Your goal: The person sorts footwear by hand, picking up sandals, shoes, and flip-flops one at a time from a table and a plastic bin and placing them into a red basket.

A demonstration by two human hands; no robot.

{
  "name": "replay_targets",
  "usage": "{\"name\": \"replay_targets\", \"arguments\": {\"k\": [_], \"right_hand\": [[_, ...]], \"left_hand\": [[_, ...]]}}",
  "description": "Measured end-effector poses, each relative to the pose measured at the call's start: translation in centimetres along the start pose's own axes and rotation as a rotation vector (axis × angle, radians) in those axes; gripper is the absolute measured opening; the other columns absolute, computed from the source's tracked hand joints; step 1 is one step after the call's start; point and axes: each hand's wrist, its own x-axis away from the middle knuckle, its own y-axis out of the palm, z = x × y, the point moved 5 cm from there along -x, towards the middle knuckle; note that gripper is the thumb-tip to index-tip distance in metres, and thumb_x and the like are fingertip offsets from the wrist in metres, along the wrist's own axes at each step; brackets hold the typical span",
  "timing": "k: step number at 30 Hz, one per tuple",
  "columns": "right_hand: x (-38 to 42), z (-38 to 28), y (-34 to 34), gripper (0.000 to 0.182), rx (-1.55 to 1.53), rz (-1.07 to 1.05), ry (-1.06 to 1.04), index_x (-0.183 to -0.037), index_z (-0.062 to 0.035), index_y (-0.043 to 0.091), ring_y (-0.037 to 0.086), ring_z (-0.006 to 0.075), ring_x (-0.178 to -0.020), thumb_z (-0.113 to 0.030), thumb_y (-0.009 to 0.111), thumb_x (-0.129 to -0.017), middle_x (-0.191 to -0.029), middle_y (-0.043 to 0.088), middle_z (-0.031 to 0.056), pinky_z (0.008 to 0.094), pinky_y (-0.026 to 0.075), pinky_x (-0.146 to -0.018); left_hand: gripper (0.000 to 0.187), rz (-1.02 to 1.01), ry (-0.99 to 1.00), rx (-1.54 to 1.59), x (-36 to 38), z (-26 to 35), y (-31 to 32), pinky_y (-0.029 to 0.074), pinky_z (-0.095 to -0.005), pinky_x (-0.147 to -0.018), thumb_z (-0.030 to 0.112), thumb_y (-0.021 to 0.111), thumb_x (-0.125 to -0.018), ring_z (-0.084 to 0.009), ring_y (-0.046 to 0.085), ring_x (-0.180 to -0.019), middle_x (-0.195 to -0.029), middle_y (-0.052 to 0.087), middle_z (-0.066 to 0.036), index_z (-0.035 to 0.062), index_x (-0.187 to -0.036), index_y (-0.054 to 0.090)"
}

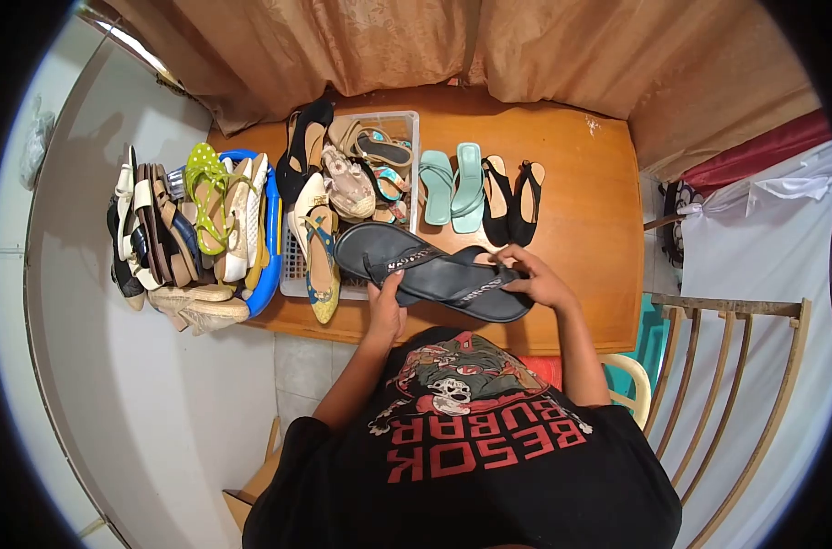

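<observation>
A pair of black flip-flops (425,274) with lettered straps is held over the front of the wooden table, one sandal overlapping the other. My left hand (388,309) grips the lower edge of the left sandal, thumb on top. At the right end, my right hand (537,280) has its fingers closed on the other sandal. Behind them lie mint green sandals (453,188) and black slingback shoes (511,203), side by side on the table. A clear plastic basket (410,128) piled with shoes sits just left of these.
A blue-rimmed basket (271,240) heaped with several shoes stands at the table's left end. Yellow and blue flats (323,265) rest on the clear basket's front. The wooden table (590,229) reaches right towards a wooden rack (727,316). Brown curtains (562,46) hang behind.
</observation>
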Motion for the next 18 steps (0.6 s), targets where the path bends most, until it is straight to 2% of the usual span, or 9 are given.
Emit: {"name": "replay_targets", "arguments": {"k": [1, 2, 5, 9, 12, 13, 16, 17, 18], "right_hand": [[0.2, 0.2, -0.8, 0.044, -0.106, 0.003, -0.054, -0.107, -0.0072, 0.05, 0.047, 0.0116, -0.098, 0.01, 0.065, -0.068, -0.1, 0.048, -0.0003, 0.0253, 0.038, -0.086], [0.7, 0.5, -1.8, 0.044, -0.107, 0.014, -0.055, -0.107, -0.0072, 0.05, 0.047, 0.0116, -0.098, 0.01, 0.065, -0.068, -0.1, 0.048, -0.0003, 0.0253, 0.038, -0.086], [2.9, -0.3, -4.1, 0.052, -0.131, 0.074, -0.049, -0.105, -0.0087, 0.052, 0.048, 0.0108, -0.097, 0.013, 0.063, -0.059, -0.1, 0.051, -0.0023, 0.0245, 0.039, -0.088], [5.6, -1.3, -4.5, 0.051, -0.197, 0.195, -0.083, -0.106, -0.0081, 0.053, 0.051, 0.0098, -0.101, 0.011, 0.066, -0.061, -0.103, 0.052, -0.0024, 0.0252, 0.039, -0.09], [5.2, -1.4, -2.5, 0.054, -0.313, 0.349, -0.187, -0.111, -0.0088, 0.052, 0.051, 0.0107, -0.104, 0.01, 0.069, -0.063, -0.106, 0.053, -0.0024, 0.0252, 0.039, -0.09], [4.5, -1.1, -1.4, 0.058, -0.336, 0.361, -0.202, -0.115, -0.0089, 0.051, 0.05, 0.0115, -0.108, 0.009, 0.072, -0.065, -0.11, 0.054, -0.0011, 0.0253, 0.038, -0.094], [1.3, 0.5, 3.2, 0.063, -0.403, 0.291, -0.109, -0.122, -0.0089, 0.047, 0.048, 0.0134, -0.117, 0.011, 0.071, -0.068, -0.119, 0.052, 0.0007, 0.0276, 0.037, -0.1], [0.3, 0.6, 4.9, 0.063, -0.402, 0.293, -0.112, -0.122, -0.0089, 0.047, 0.048, 0.0134, -0.117, 0.011, 0.071, -0.068, -0.119, 0.052, 0.0007, 0.0276, 0.037, -0.1], [-0.7, 0.5, 6.7, 0.069, -0.476, 0.292, -0.15, -0.126, -0.0084, 0.044, 0.046, 0.0152, -0.12, 0.012, 0.072, -0.067, -0.123, 0.05, 0.0021, 0.0287, 0.035, -0.103]], "left_hand": [[0.041, -0.008, 0.009, 0.023, -0.4, 0.2, 0.3, 0.049, -0.0342, -0.091, 0.006, 0.062, -0.088, -0.0185, 0.058, -0.106, -0.119, 0.057, -0.008, 0.004, -0.126, 0.046], [0.041, -0.017, 0.003, 0.021, -0.8, 0.5, 0.6, 0.049, -0.0342, -0.091, 0.006, 0.062, -0.088, -0.0185, 0.058, -0.106, -0.119, 0.057, -0.008, 0.004, -0.126, 0.046], [0.041, -0.079, -0.044, 0.041, -2.6, 1.6, 1.9, 0.048, -0.0329, -0.092, 0.005, 0.063, -0.087, -0.0189, 0.059, -0.105, -0.116, 0.058, -0.007, 0.0038, -0.125, 0.047], [0.045, -0.13, -0.025, -0.141, -4.7, 3.0, 2.5, 0.049, -0.0322, -0.089, 0.003, 0.067, -0.085, -0.0178, 0.059, -0.103, -0.116, 0.059, -0.01, 0.002, -0.125, 0.047], [0.049, -0.273, -0.05, -0.323, -4.4, 3.7, 3.1, 0.047, -0.0315, -0.091, 0.004, 0.069, -0.084, -0.0169, 0.058, -0.103, -0.118, 0.058, -0.01, 0.0016, -0.127, 0.046], [0.049, -0.332, -0.1, -0.369, -4.0, 3.6, 3.5, 0.044, -0.0329, -0.096, 0.011, 0.068, -0.087, -0.0166, 0.056, -0.107, -0.12, 0.057, -0.009, 0.0017, -0.129, 0.045], [0.038, -0.317, -0.146, -0.342, -4.1, 1.0, 2.6, 0.048, -0.0344, -0.092, 0.014, 0.062, -0.091, -0.0185, 0.06, -0.104, -0.117, 0.059, -0.009, 0.0022, -0.124, 0.049], [0.039, -0.242, -0.331, -0.145, -4.2, -0.5, 1.9, 0.047, -0.0348, -0.094, 0.019, 0.06, -0.093, -0.0174, 0.058, -0.108, -0.119, 0.058, -0.007, 0.0035, -0.127, 0.048], [0.039, -0.248, -0.328, -0.147, -3.8, -0.4, 2.3, 0.047, -0.0348, -0.094, 0.019, 0.06, -0.093, -0.0174, 0.058, -0.108, -0.119, 0.058, -0.007, 0.0035, -0.127, 0.048]]}}
